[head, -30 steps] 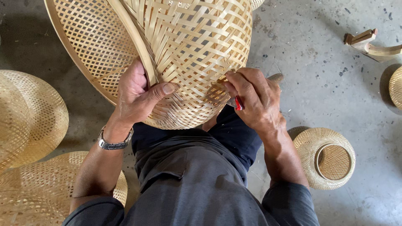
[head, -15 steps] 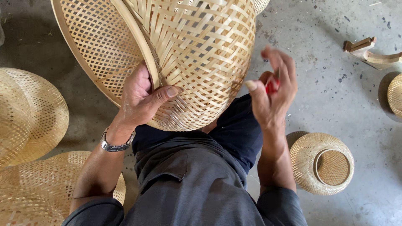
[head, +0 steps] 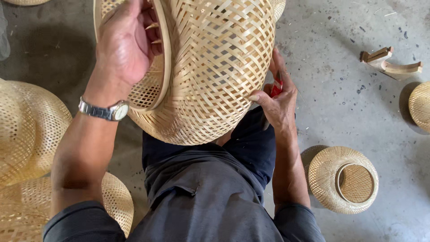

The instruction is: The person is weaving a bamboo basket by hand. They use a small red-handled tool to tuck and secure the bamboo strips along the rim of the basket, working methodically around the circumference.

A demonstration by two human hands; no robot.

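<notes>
A large woven bamboo basket [head: 210, 67] rests on my lap, tilted on its side. My left hand [head: 123, 42] grips its rim from above, fingers hooked inside the opening; a metal watch is on that wrist. My right hand [head: 277, 96] presses against the basket's right side while holding a small red-handled tool [head: 276, 87], mostly hidden by the fingers.
A small woven basket [head: 342, 179] stands on the concrete floor at the right. More woven baskets [head: 27, 130] are stacked at the left. A curved wooden piece [head: 389, 65] lies at the upper right, with another basket [head: 421, 105] at the right edge.
My left hand has moved up from the basket's lower side to grip its rim, and the basket has turned. My right hand, lifted off half a second ago, is back against the basket's right side.
</notes>
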